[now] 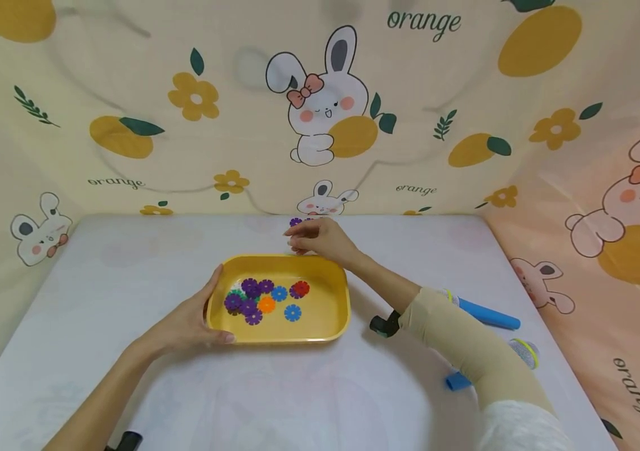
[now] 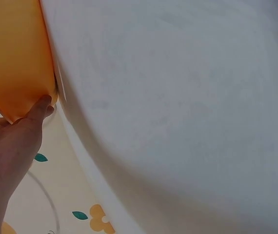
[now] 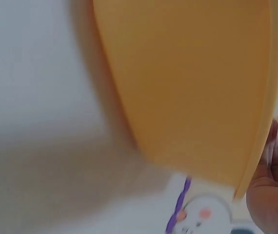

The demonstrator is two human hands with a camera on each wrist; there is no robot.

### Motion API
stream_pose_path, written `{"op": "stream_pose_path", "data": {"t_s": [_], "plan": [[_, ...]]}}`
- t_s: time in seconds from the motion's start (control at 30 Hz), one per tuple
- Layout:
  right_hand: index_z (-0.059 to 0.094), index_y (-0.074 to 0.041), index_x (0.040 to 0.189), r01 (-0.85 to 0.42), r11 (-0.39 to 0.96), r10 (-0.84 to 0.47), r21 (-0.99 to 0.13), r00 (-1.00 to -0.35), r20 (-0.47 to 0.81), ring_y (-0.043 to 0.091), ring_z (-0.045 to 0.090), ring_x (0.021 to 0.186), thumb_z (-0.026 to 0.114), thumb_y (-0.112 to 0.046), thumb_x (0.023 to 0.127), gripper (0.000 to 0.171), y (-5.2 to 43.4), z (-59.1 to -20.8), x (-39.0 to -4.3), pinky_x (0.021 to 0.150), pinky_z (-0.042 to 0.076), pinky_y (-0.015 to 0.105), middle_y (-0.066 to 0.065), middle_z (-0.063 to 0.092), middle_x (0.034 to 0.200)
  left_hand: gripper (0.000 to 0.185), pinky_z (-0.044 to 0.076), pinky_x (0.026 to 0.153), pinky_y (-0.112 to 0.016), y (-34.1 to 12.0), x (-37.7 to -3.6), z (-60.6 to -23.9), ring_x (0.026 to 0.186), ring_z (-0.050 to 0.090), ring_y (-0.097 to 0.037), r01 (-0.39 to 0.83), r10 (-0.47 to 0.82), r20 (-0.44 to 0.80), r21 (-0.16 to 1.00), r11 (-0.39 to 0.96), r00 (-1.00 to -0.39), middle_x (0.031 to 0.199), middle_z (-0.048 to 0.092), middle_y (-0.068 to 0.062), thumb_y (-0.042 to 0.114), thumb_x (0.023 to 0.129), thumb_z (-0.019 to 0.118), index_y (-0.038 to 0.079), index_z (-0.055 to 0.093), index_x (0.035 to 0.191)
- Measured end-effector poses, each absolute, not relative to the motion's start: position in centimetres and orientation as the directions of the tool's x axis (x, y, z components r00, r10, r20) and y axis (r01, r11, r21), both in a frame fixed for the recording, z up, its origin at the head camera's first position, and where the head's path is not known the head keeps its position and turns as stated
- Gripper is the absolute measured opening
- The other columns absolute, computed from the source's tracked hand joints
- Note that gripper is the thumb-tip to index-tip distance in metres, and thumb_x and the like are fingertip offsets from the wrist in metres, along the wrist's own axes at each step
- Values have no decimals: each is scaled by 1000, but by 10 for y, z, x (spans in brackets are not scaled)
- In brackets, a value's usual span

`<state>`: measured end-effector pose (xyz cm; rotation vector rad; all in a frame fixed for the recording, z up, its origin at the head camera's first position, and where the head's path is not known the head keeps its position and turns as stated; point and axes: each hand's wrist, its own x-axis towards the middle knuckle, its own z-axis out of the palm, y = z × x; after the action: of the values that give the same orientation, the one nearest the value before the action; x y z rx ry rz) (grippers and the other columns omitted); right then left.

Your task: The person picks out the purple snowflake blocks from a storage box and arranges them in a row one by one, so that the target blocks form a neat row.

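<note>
A shallow yellow tray [image 1: 325, 313] stands mid-table with several flower-shaped plastic discs [image 1: 249, 307] in it: purple, blue, green, orange and red. My left hand [image 1: 190, 322] grips its left end, thumb at the front corner and fingers along the side. The left wrist view also has this hand [image 2: 17, 151] on the tray's corner. Beyond the far rim, my right hand [image 1: 325, 241] hovers with fingers loosely bent and nothing visible between them. Just past its fingertips, purple discs [image 1: 295, 222] lie at the table's back edge, partly hidden by the hand. They appear as a thin purple row [image 3: 179, 204] in the right wrist view.
Two toy microphones with blue handles lie to the right, one [image 1: 489, 313] behind the right forearm and the other [image 1: 458, 381] partly covered by the sleeve. A patterned cloth [image 1: 230, 144] with rabbits and oranges rises behind the white table [image 1: 145, 263].
</note>
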<state>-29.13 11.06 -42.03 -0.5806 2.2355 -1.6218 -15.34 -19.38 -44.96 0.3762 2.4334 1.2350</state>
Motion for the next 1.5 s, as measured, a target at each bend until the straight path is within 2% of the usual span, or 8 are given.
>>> {"op": "stream_pose_path", "data": {"t_s": [0.27, 0.4, 0.53, 0.73, 0.93, 1.17, 1.33, 1.5], "plan": [[73, -3, 113, -181, 323, -617, -929, -785, -61, 27, 72, 92, 71, -17, 93, 25, 86, -426, -258, 84, 59, 40, 6, 75, 101, 130, 24, 114, -60, -193, -152, -448, 146, 16, -49, 53, 401, -227, 814, 579, -888, 164, 6, -22, 38, 75, 87, 19, -10, 160], [76, -8, 111, -165, 393, -606, -904, -786, -120, 15, 71, 95, 72, -17, 93, 21, 76, -436, -247, 84, 58, 27, 1, 76, 102, 130, 23, 114, -62, -194, -153, -448, 146, 16, -49, 66, 405, -219, 809, 583, -888, 164, 6, -23, 38, 75, 87, 20, -10, 160], [76, -11, 112, -196, 485, -568, -852, -812, -137, 5, 68, 89, 73, -17, 92, 22, 69, -444, -241, 82, 55, 19, -7, 75, 97, 130, 22, 114, -62, -194, -153, -449, 146, 16, -49, 73, 411, -213, 812, 579, -886, 164, 6, -23, 38, 75, 87, 20, -10, 160], [75, -7, 111, -228, 542, -516, -809, -850, -105, 6, 67, 80, 76, -11, 88, 23, 63, -455, -236, 72, 56, 18, -2, 75, 94, 130, 21, 115, -62, -194, -153, -449, 146, 15, -49, 79, 416, -206, 817, 572, -886, 164, 4, -22, 37, 74, 87, 20, -10, 160], [76, -7, 112, -270, 603, -469, -751, -881, -60, 4, 60, 69, 79, -15, 86, 27, 56, -463, -234, 59, 52, 17, 0, 75, 94, 131, 21, 115, -61, -194, -152, -447, 147, 13, -49, 62, 407, -219, 816, 574, -887, 165, 3, -21, 37, 74, 88, 21, -10, 159], [76, -5, 106, -381, 628, -488, -678, -872, 38, 4, 60, 70, 82, -12, 83, 25, 49, -465, -231, 63, 50, 13, 3, 75, 93, 130, 21, 115, -62, -193, -152, -445, 146, 13, -50, 63, 403, -219, 812, 580, -889, 165, 3, -21, 36, 75, 87, 20, -10, 159], [74, -9, 100, -422, 644, -526, -638, -850, 30, 5, 59, 73, 84, -15, 81, 22, 48, -466, -226, 66, 50, 12, -1, 71, 87, 131, 21, 115, -62, -193, -152, -444, 146, 13, -50, 59, 403, -219, 816, 575, -888, 164, 3, -23, 36, 74, 88, 20, -11, 159], [74, -11, 98, -459, 645, -564, -611, -826, 25, 6, 59, 79, 85, -18, 81, 21, 48, -467, -222, 71, 50, 12, -2, 68, 89, 131, 21, 115, -62, -194, -151, -446, 146, 14, -50, 66, 409, -208, 824, 563, -888, 164, 3, -23, 34, 74, 88, 20, -10, 159]]}}
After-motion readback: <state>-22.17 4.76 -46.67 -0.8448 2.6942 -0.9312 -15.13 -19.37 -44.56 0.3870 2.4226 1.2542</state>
